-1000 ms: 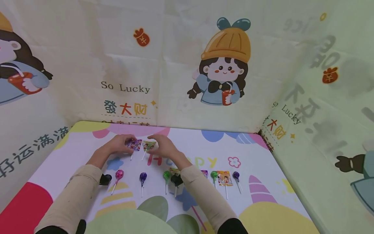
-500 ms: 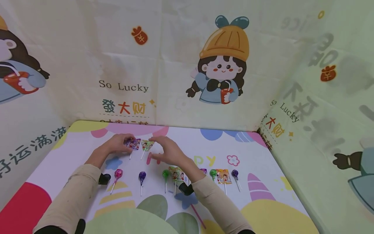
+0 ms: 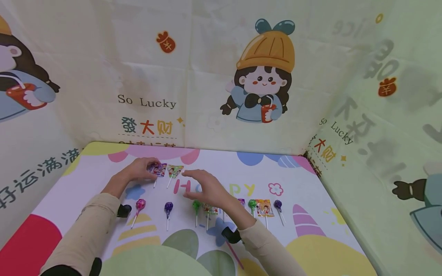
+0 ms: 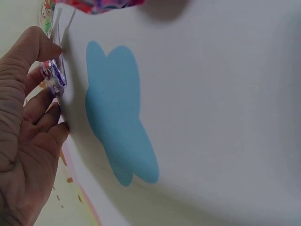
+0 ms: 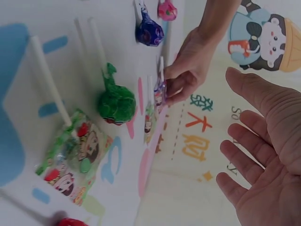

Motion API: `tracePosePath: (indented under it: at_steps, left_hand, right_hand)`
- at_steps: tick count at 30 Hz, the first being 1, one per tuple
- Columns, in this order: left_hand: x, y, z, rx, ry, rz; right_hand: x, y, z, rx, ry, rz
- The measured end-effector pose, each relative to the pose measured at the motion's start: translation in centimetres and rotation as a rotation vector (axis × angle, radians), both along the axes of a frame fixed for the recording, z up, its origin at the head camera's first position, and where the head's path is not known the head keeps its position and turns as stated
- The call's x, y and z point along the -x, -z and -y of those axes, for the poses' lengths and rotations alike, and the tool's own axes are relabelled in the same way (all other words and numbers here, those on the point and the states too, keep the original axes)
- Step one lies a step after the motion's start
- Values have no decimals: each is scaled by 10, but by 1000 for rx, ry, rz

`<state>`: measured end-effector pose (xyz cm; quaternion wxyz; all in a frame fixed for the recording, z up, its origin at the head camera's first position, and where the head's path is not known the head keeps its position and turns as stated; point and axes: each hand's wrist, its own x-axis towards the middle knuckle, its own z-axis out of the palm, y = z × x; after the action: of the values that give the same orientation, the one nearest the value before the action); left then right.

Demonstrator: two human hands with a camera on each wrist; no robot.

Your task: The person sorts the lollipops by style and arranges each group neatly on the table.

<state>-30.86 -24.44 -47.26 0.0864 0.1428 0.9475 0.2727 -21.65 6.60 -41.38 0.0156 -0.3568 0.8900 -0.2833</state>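
My left hand [image 3: 138, 170] pinches the edge of a purple-wrapped lollipop [image 3: 160, 169] near the far side of the table. In the left wrist view, that purple wrapper [image 4: 54, 77] is between thumb and fingers. Just right of it lies a lollipop in a flat green wrapper [image 3: 175, 171], its stick pointing toward me. My right hand [image 3: 207, 188] is apart from this green one, thumb and fingers spread, holding nothing. In the right wrist view, the right palm [image 5: 273, 165] faces the camera. Below the right hand, another green-wrapped packet lollipop [image 3: 210, 210] is partly covered.
A row of lollipops crosses the table [image 3: 121, 234]: pink [image 3: 140, 204], purple [image 3: 168, 207], round green [image 3: 196, 206], another green [image 3: 252, 204], orange packet [image 3: 264, 209] and dark purple [image 3: 278, 206]. My right forearm hides part of the row. A printed curtain [image 3: 207, 76] stands behind.
My right hand has let go of the green-wrapped lollipop and drawn back to the right and toward me, fingers spreading. The left hand stays at the purple-wrapped lollipop.
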Motion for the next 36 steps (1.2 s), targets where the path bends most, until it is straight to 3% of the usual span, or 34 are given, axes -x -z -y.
tracePosePath:
  at_steps: [12,36]
  left_hand:
    - [-1,-3,0,4,-8,21]
    - [0,-7,0,-11,5,23]
  right_hand:
    - [-14,9,-24,11,9,49]
    - [-22,31,-55,13,55,97]
